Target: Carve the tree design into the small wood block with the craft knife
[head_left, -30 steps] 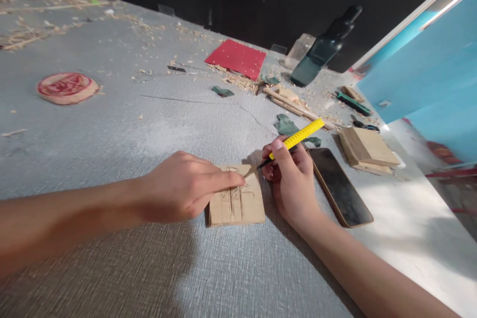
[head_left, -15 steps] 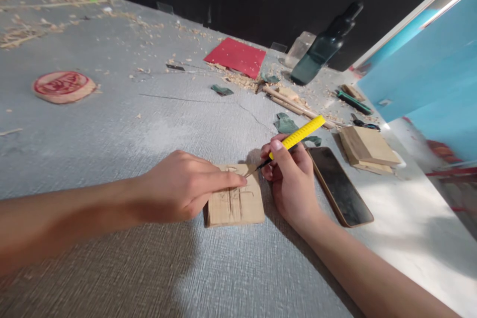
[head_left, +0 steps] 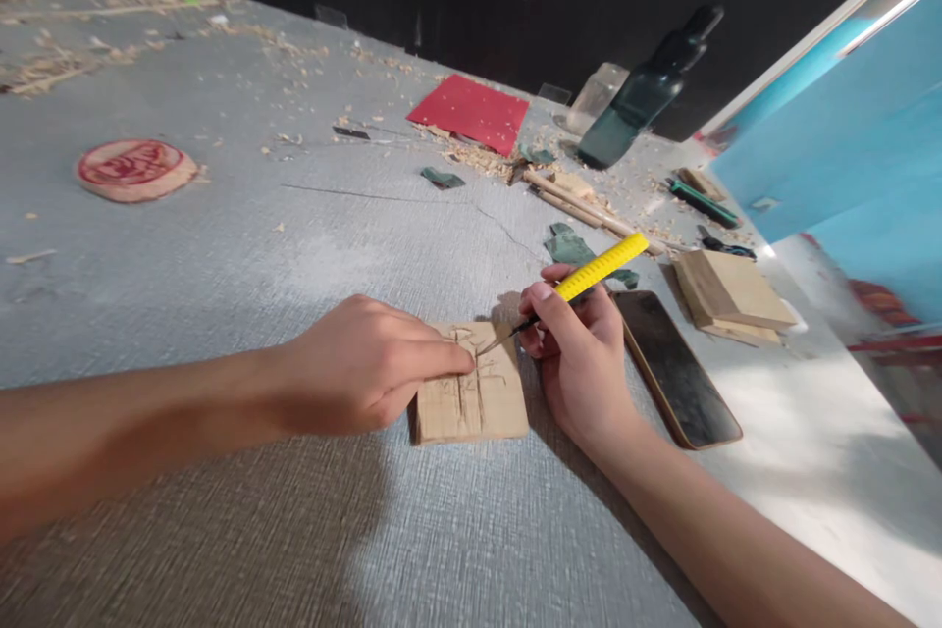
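A small square wooden block [head_left: 482,404] with carved lines lies on the grey table [head_left: 294,245]. My left hand [head_left: 360,368] rests on its left side, fingers pressed down on the wood and the forefinger stretched across the top. My right hand [head_left: 578,353] is closed round a yellow-handled carving knife [head_left: 600,267]. The knife's dark blade tip touches the block's upper face just beside my left fingertip.
A dark phone [head_left: 677,368] lies right of my right hand, with stacked wooden blocks [head_left: 728,294] beyond it. Further back are a red sheet [head_left: 471,113], a dark bottle [head_left: 640,98], wooden sticks [head_left: 581,206], green scraps and shavings. A round red-carved disc [head_left: 136,169] sits far left.
The knife tip has moved a little leftward across the block's top toward my left forefinger. My left hand holds its place on the block.
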